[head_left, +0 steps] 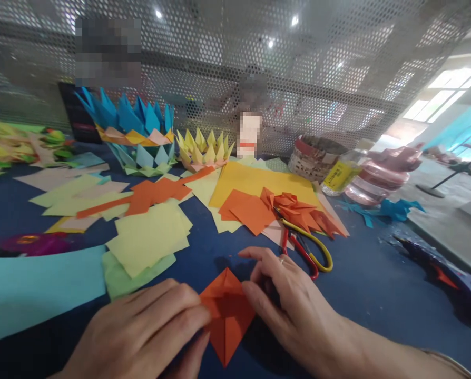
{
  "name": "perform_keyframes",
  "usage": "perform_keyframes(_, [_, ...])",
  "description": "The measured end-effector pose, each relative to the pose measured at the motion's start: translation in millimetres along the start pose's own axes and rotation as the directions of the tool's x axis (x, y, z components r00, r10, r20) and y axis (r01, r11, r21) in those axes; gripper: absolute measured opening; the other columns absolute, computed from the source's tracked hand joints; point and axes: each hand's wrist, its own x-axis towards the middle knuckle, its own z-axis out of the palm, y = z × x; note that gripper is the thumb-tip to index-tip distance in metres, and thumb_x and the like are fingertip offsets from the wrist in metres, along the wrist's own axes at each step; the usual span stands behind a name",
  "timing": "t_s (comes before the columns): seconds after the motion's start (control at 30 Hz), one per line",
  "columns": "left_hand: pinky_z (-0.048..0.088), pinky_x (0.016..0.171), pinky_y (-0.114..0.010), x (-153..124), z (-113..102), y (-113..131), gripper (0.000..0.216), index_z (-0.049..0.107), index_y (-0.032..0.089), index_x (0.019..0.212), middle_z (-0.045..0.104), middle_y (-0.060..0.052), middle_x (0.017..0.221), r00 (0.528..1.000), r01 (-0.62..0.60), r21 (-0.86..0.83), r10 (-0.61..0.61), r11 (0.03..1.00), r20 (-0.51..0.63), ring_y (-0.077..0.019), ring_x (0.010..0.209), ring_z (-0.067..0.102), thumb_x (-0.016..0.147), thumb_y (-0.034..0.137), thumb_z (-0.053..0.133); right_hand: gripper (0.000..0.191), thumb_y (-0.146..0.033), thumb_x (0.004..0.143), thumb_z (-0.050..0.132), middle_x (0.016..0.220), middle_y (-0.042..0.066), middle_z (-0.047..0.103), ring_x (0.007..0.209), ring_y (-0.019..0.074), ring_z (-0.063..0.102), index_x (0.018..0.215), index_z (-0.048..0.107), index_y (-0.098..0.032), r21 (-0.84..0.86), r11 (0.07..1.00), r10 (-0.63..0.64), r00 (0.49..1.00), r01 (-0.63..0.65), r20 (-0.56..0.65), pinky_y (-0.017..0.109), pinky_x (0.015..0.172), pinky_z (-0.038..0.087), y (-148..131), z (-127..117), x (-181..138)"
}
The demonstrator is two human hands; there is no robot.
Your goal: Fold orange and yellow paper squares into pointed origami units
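A folded orange paper piece (227,316) lies on the dark blue table (370,284) near the front edge. My left hand (148,331) presses on its left side with the fingers closed together over the fold. My right hand (291,305) pinches its right side, thumb and fingers on the paper. The piece has a pointed top and a pointed bottom.
Scissors with red and yellow handles (310,250) lie just behind my right hand. Stacks of yellow-green paper (150,237), orange sheets (251,210) and folded orange pieces (298,208) are spread beyond. Blue (133,126) and yellow (204,147) paper crowns stand at the back. A glue gun (449,273) lies right.
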Motion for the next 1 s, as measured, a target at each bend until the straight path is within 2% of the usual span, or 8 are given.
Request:
perform_keyframes(0.13, [0.049, 0.094, -0.023, 3.4, 1.0, -3.9, 0.029, 0.064, 0.021, 0.115, 0.071, -0.001, 0.107, 0.999, 0.039, 0.011, -0.039, 0.999, 0.024, -0.0139, 0.101, 0.065, 0.103, 0.005, 0.043, 0.048, -0.007, 0.091, 0.062, 0.087, -0.001, 0.072, 0.081, 0.0196, 0.071, 0.136, 0.054, -0.020, 0.017, 0.999, -0.030, 0.999, 0.030, 0.023, 0.037, 0.082, 0.057, 1.1, 5.4, -5.4])
perform_keyframes(0.27, [0.037, 0.116, -0.020, -3.6, 2.8, -8.5, 0.044, 0.062, 0.022, 0.131, 0.064, -0.002, 0.131, 0.995, 0.066, 0.026, -0.068, 0.997, 0.073, -0.0122, 0.125, 0.058, 0.103, 0.002, 0.036, 0.053, -0.002, 0.094, 0.050, 0.103, -0.002, 0.071, 0.092, 0.0132, 0.071, 0.139, 0.047, -0.030, 0.220, 0.975, -0.039, 0.999, 0.044, -0.030, 0.025, 0.084, 0.058, 6.7, 8.1, -4.8])
perform_keyframes(0.37, [0.032, 0.124, -0.028, -8.2, 3.6, -10.3, 0.046, 0.057, 0.021, 0.141, 0.054, -0.005, 0.148, 0.996, 0.071, 0.047, -0.073, 0.996, 0.045, -0.0171, 0.139, 0.051, 0.103, 0.005, 0.037, 0.052, -0.001, 0.096, 0.045, 0.103, -0.004, 0.068, 0.089, 0.0094, 0.070, 0.138, 0.045, -0.033, 0.342, 0.939, -0.015, 0.997, 0.039, -0.074, 0.020, 0.082, 0.058, 9.0, 6.9, -2.5])
perform_keyframes(0.47, [0.033, 0.126, -0.034, -7.0, 3.3, -10.5, 0.048, 0.061, 0.026, 0.139, 0.048, -0.004, 0.157, 1.000, 0.016, 0.093, -0.018, 0.996, 0.021, -0.0196, 0.146, 0.047, 0.102, 0.005, 0.040, 0.053, 0.001, 0.096, 0.043, 0.100, -0.004, 0.068, 0.085, 0.0081, 0.070, 0.139, 0.044, -0.031, 0.412, 0.911, 0.031, 0.999, -0.018, -0.024, 0.018, 0.077, 0.058, 9.0, 6.0, -0.9])
perform_keyframes(0.53, [0.033, 0.128, -0.034, -4.0, 3.7, -10.2, 0.046, 0.068, 0.029, 0.131, 0.053, 0.001, 0.154, 0.999, -0.043, 0.089, 0.044, 0.995, -0.015, -0.0167, 0.145, 0.050, 0.102, 0.003, 0.044, 0.053, 0.001, 0.096, 0.043, 0.103, -0.003, 0.070, 0.085, 0.0076, 0.070, 0.139, 0.045, -0.029, 0.434, 0.900, 0.035, 0.999, -0.041, 0.023, 0.017, 0.076, 0.057, 8.1, 5.7, -0.7])
perform_keyframes(0.67, [0.036, 0.126, -0.025, 2.6, 7.6, -9.7, 0.040, 0.076, 0.027, 0.108, 0.077, 0.010, 0.122, 0.984, -0.164, -0.025, 0.162, 0.986, -0.066, -0.0062, 0.126, 0.064, 0.105, 0.002, 0.045, 0.050, 0.002, 0.096, 0.043, 0.105, -0.003, 0.073, 0.088, 0.0074, 0.071, 0.135, 0.049, -0.027, 0.419, 0.908, -0.002, 0.998, -0.022, 0.056, 0.017, 0.079, 0.057, 5.0, 5.2, -2.1])
perform_keyframes(0.83, [0.039, 0.122, -0.019, 8.0, 13.1, -7.8, 0.043, 0.074, 0.023, 0.102, 0.082, 0.009, 0.102, 0.975, -0.217, -0.092, 0.212, 0.972, -0.058, -0.0027, 0.111, 0.072, 0.113, 0.007, 0.035, 0.043, -0.002, 0.098, 0.046, 0.105, -0.003, 0.073, 0.090, 0.0077, 0.072, 0.133, 0.052, -0.027, 0.396, 0.918, -0.020, 0.999, 0.003, 0.040, 0.017, 0.082, 0.058, 2.2, 4.9, -4.3])
perform_keyframes(1.0, [0.039, 0.123, -0.023, -9.5, 11.6, -8.5, 0.035, 0.074, 0.020, 0.106, 0.081, 0.004, 0.108, 0.992, -0.128, -0.010, 0.128, 0.992, -0.023, -0.0078, 0.106, 0.073, 0.109, 0.007, 0.041, 0.030, -0.012, 0.101, 0.056, 0.119, 0.004, 0.070, 0.111, 0.0131, 0.068, 0.129, 0.057, -0.024, 0.208, 0.967, -0.113, 0.979, 0.147, -0.170, 0.024, 0.100, 0.057, -1.2, -6.3, -4.4])
